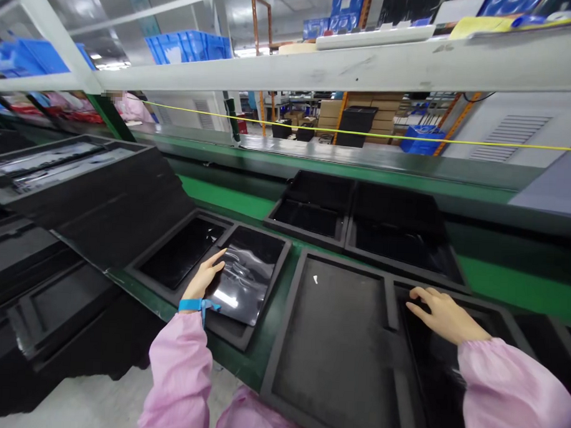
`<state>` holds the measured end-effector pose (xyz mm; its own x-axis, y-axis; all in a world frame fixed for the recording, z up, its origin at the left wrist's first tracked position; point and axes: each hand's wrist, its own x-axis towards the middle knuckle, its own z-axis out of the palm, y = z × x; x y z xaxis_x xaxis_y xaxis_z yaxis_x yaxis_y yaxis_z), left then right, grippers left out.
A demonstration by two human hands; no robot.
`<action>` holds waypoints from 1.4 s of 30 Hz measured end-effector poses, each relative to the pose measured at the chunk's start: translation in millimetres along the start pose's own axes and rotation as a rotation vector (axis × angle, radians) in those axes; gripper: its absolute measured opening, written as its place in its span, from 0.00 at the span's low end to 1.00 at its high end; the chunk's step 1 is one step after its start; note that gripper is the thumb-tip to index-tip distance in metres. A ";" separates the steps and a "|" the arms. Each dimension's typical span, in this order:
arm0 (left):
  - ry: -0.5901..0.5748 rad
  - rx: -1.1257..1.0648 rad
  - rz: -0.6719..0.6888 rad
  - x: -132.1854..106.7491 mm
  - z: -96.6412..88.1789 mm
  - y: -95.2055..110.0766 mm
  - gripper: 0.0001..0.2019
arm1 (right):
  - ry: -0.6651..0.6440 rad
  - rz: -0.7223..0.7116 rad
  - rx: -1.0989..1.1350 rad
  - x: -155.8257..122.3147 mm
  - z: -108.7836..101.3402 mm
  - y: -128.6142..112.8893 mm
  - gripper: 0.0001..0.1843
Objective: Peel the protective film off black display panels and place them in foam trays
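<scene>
My left hand (204, 278) grips the left edge of a glossy black panel (245, 281) that sits tilted in the right pocket of a black foam tray (168, 290) on the green conveyor. The tray's left pocket holds another dark panel (181, 251). My right hand (444, 313) lies with fingers spread on a dark panel (437, 369) in the right pocket of a nearer foam tray (337, 340), whose left pocket is bare. Both arms wear pink sleeves, and a blue strap circles the left wrist.
A third two-pocket foam tray (360, 220) lies farther back on the green belt (517, 284). Stacked black foam trays (80, 194) fill the left side. A white shelf beam (319, 65) with blue bins (188, 45) runs overhead; a yellow cord (410, 138) stretches behind.
</scene>
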<state>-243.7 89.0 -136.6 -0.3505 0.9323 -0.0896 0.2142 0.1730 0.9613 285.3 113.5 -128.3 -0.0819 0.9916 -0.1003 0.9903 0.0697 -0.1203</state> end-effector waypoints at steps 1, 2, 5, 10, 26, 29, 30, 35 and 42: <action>-0.002 0.037 -0.014 3.5 -1.0 -2.8 0.15 | -0.014 0.009 -0.001 0.0 -1.5 -0.6 0.16; -0.005 0.070 -0.021 6.8 -2.1 -4.6 0.15 | -0.033 0.018 -0.001 -0.2 -3.5 -1.6 0.17; -0.007 0.157 -0.018 15.0 -6.4 -6.1 0.14 | -0.063 0.021 0.001 -1.9 -11.0 -5.8 0.22; 0.047 0.280 0.025 9.8 3.3 7.2 0.14 | -0.080 0.021 0.013 -7.2 -19.9 -15.9 0.22; -0.997 0.431 0.686 -159.3 220.0 24.5 0.24 | 0.137 0.048 -0.098 -26.4 -42.3 -26.5 0.26; -0.945 0.459 0.763 -156.7 224.5 20.8 0.25 | 0.162 0.050 -0.130 -27.3 -42.5 -27.8 0.26; -0.968 0.447 0.792 -157.5 223.9 20.8 0.24 | 0.170 0.051 -0.137 -27.8 -42.9 -28.2 0.26; -0.999 0.512 0.844 -160.1 224.6 17.2 0.19 | 0.196 0.043 -0.150 -30.1 -44.1 -30.4 0.25; -0.889 0.537 0.834 -159.7 228.8 -1.4 0.19 | 0.228 -0.022 -0.129 -29.0 -36.7 -25.3 0.25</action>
<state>20.6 12.6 -183.2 0.7268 0.6733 0.1357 0.4753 -0.6356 0.6083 266.7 87.0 -86.1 -0.0904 0.9876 0.1284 0.9959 0.0900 0.0087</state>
